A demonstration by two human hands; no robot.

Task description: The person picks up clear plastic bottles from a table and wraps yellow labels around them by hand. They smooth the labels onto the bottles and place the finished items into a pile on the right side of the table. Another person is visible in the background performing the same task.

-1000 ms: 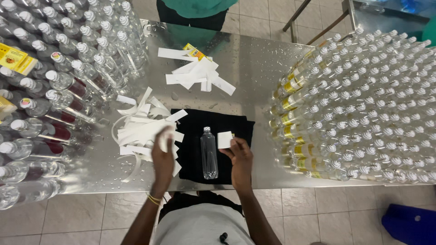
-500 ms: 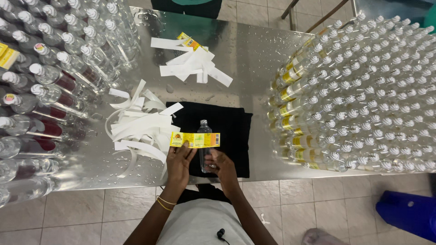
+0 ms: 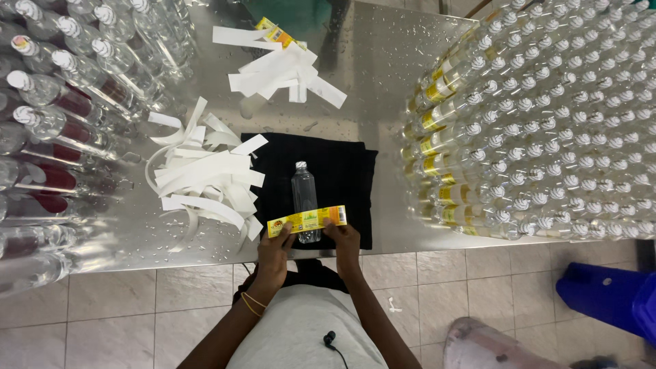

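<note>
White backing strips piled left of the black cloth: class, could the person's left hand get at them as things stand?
Probably yes: the left hand lies just beside the white backing strips, nothing between, though it holds the yellow label.

Yellow label (image 3: 307,220) covers lower body of clear bottle (image 3: 305,198); print too small to tell. Fingertips of left hand (image 3: 275,247) and right hand (image 3: 344,240) tucked behind label. Capped bottle stack (image 3: 547,116) at 3 o'clock cut by top and right edges. Bottles (image 3: 61,102) at 9 o'clock cut by left edge. Blue object (image 3: 608,294) at 4 o'clock cut off, kind unclear.
</note>
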